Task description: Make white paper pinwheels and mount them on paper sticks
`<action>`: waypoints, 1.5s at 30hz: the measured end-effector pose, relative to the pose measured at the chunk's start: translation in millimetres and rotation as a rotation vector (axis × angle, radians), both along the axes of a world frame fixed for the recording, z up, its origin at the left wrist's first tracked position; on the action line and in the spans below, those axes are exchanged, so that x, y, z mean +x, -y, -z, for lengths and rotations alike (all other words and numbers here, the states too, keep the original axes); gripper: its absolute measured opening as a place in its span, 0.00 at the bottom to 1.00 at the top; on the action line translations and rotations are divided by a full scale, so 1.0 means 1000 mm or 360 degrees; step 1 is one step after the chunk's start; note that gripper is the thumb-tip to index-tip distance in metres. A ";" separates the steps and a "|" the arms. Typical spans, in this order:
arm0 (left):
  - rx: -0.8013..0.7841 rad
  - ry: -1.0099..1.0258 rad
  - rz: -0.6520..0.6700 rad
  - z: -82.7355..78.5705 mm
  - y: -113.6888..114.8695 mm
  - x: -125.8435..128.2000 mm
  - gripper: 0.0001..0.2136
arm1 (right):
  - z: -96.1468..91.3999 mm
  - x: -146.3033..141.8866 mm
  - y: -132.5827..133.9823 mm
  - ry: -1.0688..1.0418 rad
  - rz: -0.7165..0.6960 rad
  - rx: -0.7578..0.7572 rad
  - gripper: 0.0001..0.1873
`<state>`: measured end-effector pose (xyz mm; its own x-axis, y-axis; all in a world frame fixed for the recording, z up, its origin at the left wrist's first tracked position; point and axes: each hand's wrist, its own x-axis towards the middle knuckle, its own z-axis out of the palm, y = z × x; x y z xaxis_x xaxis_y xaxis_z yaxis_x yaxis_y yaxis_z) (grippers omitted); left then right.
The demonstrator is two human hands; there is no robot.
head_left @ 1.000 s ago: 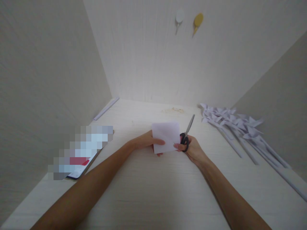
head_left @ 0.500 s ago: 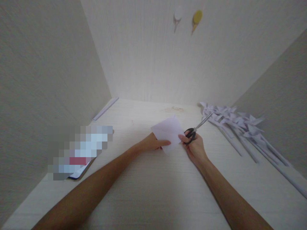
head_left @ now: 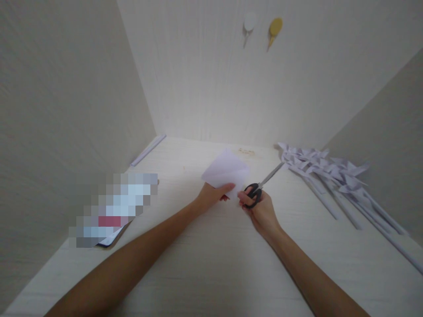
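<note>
A white sheet of paper [head_left: 226, 167], roughly square, is pinched at its lower edge by my left hand [head_left: 214, 196], the thumb lying on top. Black-handled scissors [head_left: 254, 195] rest in my right hand [head_left: 259, 209], their metal blades pointing up and to the right, away from the paper. My right fingertips are at the sheet's lower right corner; whether they still pinch it I cannot tell. The fingers under the paper are hidden.
Several white paper pinwheels [head_left: 343, 169] on paper sticks lie along the right wall. At the left lies a phone [head_left: 109, 240], its screen mostly blurred out. A thin paper stick [head_left: 148, 149] rests by the left wall. White [head_left: 249, 23] and yellow hooks [head_left: 275, 27] hang on the back wall.
The paper has turned in my left hand, its top corner now further left. My right hand with the scissors has shifted left and slightly down. The view has tilted a little.
</note>
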<state>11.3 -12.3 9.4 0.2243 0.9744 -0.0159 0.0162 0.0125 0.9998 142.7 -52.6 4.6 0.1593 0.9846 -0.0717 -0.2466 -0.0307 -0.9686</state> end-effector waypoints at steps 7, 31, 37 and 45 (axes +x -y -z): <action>0.0103 -0.0096 0.0018 0.010 0.000 0.001 0.11 | 0.007 -0.004 0.002 -0.0008 -0.0096 0.0047 0.13; -0.0004 0.0134 0.0109 0.001 0.003 -0.001 0.12 | 0.000 0.000 0.001 -0.0211 -0.0139 -0.0008 0.15; -0.0014 0.0053 0.0073 -0.001 0.004 0.000 0.11 | -0.001 0.000 0.002 -0.0166 -0.0151 -0.0014 0.13; 0.0040 -0.0138 -0.0057 0.003 0.003 0.000 0.11 | 0.001 0.000 0.001 -0.0144 -0.0234 0.0041 0.14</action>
